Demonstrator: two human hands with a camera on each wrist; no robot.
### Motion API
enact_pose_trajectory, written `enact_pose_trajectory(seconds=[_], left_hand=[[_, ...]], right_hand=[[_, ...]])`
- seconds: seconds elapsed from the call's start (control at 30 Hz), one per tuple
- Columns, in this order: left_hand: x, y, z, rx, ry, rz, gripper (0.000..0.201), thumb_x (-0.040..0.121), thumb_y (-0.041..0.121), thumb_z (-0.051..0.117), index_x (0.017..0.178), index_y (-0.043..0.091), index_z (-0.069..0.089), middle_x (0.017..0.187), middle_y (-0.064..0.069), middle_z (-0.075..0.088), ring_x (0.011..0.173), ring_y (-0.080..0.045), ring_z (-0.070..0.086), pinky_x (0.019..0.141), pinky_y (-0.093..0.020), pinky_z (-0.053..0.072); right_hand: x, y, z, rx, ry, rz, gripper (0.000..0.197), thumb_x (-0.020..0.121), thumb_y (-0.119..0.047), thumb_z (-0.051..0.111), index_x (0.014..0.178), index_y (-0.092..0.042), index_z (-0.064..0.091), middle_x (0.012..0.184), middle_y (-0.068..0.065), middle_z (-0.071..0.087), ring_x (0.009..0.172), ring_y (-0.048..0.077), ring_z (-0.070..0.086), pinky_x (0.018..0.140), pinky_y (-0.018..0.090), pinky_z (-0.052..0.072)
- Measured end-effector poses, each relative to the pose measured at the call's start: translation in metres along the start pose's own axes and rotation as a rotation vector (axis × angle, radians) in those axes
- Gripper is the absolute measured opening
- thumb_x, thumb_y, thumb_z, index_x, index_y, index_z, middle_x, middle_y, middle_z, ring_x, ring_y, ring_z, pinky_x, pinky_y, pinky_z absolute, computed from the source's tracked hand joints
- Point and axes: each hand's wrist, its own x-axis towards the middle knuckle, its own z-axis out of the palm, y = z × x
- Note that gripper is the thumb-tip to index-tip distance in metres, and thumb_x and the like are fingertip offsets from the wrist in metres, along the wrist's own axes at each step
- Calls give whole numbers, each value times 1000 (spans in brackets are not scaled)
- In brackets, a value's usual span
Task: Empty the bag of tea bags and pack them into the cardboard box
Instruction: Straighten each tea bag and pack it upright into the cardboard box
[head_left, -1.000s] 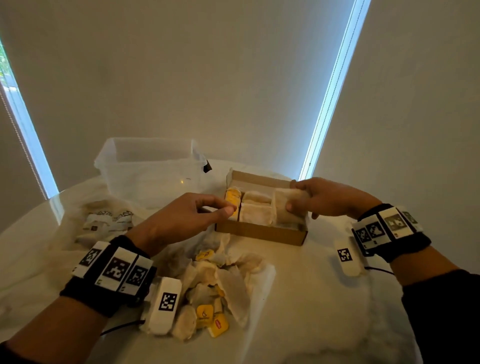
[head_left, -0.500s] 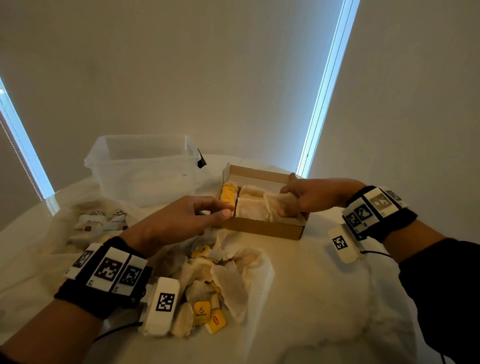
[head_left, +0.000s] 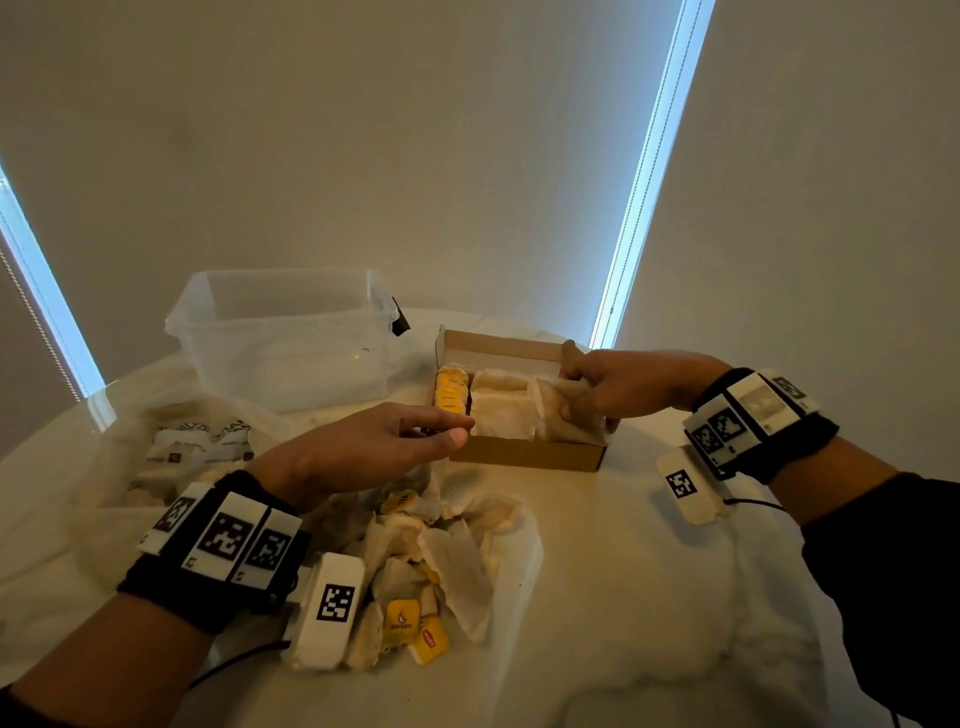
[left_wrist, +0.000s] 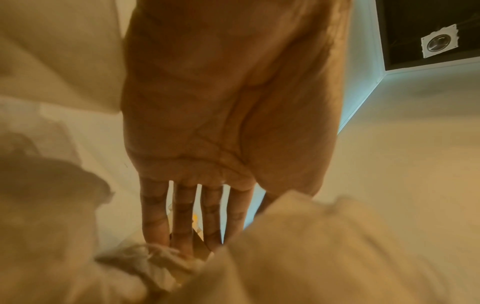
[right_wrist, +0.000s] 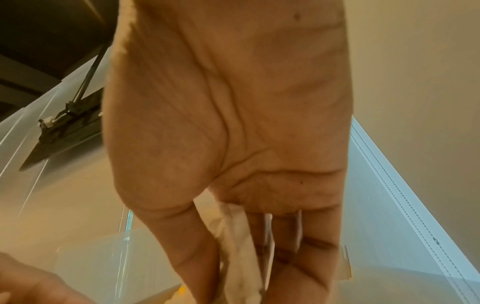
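An open cardboard box (head_left: 524, 452) stands mid-table, with pale tea bags (head_left: 501, 410) on edge inside it and yellow tags (head_left: 451, 395) at its left end. My right hand (head_left: 576, 400) pinches a small bunch of tea bags (right_wrist: 239, 236) between thumb and fingers at the box's right end. My left hand (head_left: 457, 428) reaches to the box's front left corner with straight fingers (left_wrist: 182, 216) and holds nothing. In front of the box a loose pile of tea bags (head_left: 441, 551) lies on the table. The crumpled translucent bag (head_left: 156, 457) is at the left.
A clear plastic tub (head_left: 280, 338) stands behind the bag, left of the box. The white round table (head_left: 649, 597) ends just behind the box and tub. Pale blinds with bright gaps form the backdrop.
My right hand has sunk lower with its tea bags into the right end of the box. My left hand has stayed by the box's front left corner.
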Motion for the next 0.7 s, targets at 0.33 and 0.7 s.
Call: enact_pose_trajectory(seconds=[0.33,0.7], left_hand=[[0,0,2,6,17,0,42,104,50,57,146,49,58,151,13,57,136,-8,52,92,-16,44],[2,-3,3,15,31,6,43,103,50,59,146,47,60,147,12,60,128,-4,56,87,-15,46]], right_hand=[[13,-2,1,-122,-3,14,30,95,-35,78,118,-27,61,111,-7,68,103,18,66,89,30,55],[-13,-9,-5,-179,128,-71,23,82,-33,91,96,-34,72,99,-11,69,93,11,63,75,22,45]])
